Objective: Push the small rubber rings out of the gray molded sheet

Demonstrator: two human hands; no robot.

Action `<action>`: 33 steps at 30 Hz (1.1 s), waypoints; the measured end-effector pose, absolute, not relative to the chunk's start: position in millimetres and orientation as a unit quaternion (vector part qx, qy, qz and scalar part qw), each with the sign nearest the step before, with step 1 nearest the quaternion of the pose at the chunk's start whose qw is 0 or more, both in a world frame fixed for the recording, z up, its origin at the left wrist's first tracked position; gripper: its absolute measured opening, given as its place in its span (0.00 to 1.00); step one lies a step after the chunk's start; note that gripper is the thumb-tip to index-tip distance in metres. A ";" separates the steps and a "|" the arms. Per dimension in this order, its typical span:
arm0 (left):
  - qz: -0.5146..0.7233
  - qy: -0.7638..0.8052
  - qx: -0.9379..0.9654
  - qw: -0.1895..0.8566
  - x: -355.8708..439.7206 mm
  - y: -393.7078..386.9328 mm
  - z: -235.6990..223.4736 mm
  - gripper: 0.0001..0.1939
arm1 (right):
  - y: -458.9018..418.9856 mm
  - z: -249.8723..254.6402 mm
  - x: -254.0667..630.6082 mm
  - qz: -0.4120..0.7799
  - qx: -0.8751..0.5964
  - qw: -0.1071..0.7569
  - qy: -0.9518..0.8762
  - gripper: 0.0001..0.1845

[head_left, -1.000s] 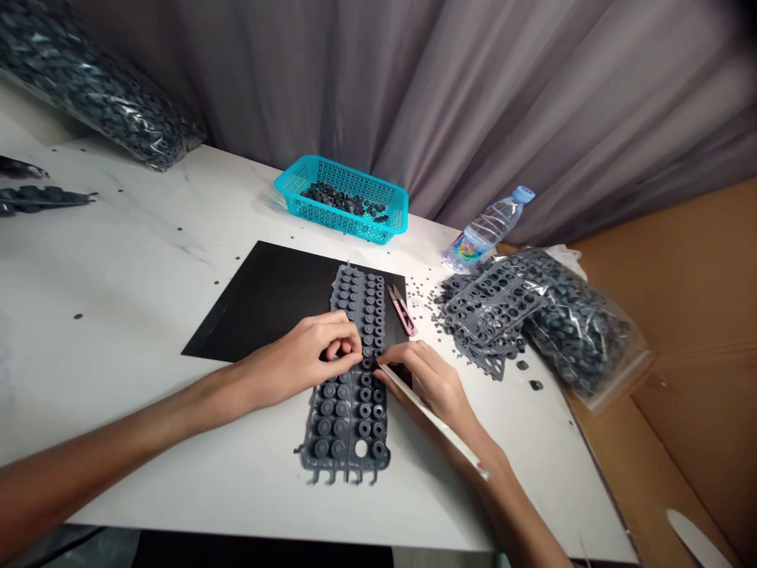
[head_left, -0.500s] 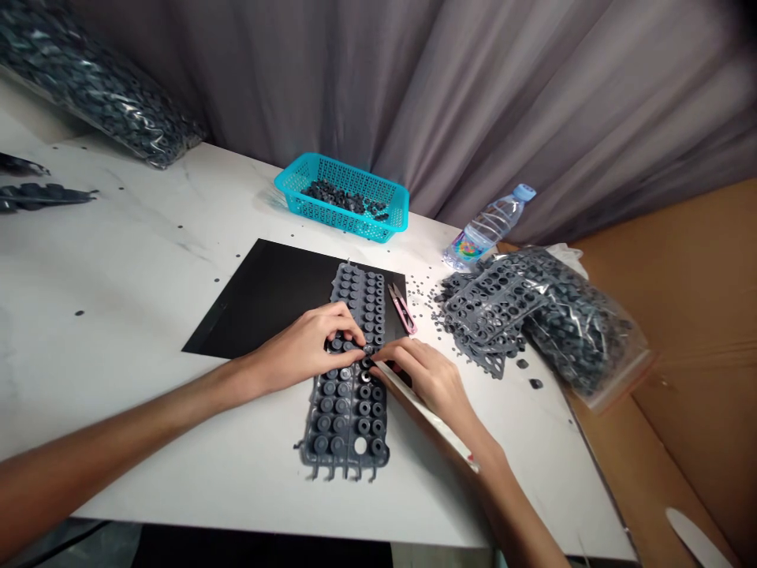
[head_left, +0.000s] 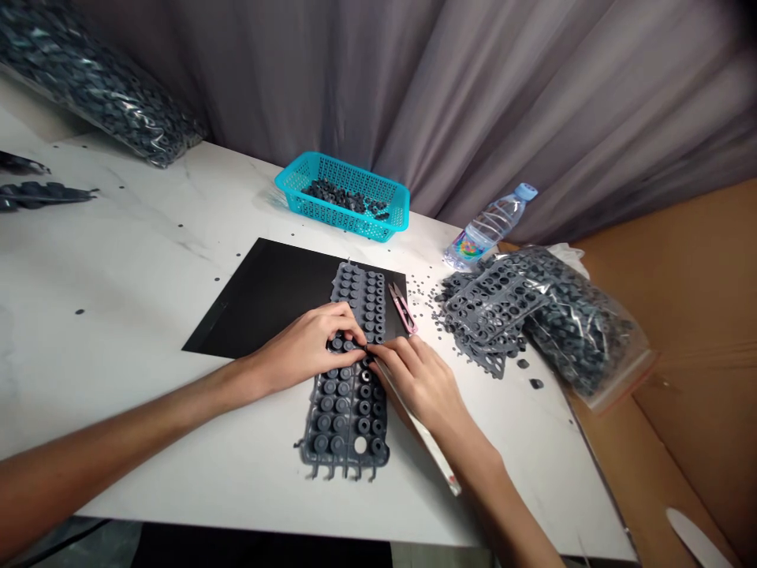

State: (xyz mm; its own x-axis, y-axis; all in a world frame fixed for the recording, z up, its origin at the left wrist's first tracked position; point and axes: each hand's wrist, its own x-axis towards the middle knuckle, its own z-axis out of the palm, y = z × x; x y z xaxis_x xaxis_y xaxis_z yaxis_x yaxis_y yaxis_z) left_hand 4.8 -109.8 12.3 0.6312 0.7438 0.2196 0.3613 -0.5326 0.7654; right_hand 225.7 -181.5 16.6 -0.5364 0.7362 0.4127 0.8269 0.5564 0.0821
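Mid-frame: left hand (head_left: pixel 322 339) pinching grey molded sheet (head_left: pixel 348 406), right hand (head_left: pixel 421 375) gripping white stick (head_left: pixel 436 451). If stick slips under pressure, could jab left hand or tear sheet.

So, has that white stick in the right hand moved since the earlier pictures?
Yes: the lower end of the white stick has swung left, closer to the near edge of the table.
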 end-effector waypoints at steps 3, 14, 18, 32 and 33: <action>0.271 0.333 0.831 0.353 5.0 -108.5 9.3 0.07 | -183.5 16.0 222.5 -0.139 -0.464 0.154 -0.861 0.11; 0.257 0.345 0.819 0.379 6.2 -107.9 9.8 0.09 | -178.0 17.9 240.1 -0.160 -0.593 0.189 -0.766 0.12; 0.256 0.344 0.816 0.387 5.5 -106.9 9.6 0.09 | -179.7 19.3 268.1 -0.131 -0.634 0.153 -0.747 0.13; 0.266 0.337 0.825 0.367 6.8 -111.4 11.0 0.06 | -179.8 28.6 237.5 0.039 -0.446 0.235 -0.863 0.08; 0.266 0.338 0.825 0.367 6.8 -111.3 10.7 0.06 | -180.1 29.6 237.9 0.034 -0.442 0.231 -0.866 0.08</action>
State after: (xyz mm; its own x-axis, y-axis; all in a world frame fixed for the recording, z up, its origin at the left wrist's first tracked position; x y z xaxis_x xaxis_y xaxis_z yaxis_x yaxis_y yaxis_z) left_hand 6.8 -111.3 10.7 0.6301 0.7529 0.1900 0.3625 -0.5016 0.7855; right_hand 237.9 -180.1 29.6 -0.5017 0.7818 0.3703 0.7505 0.6062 -0.2631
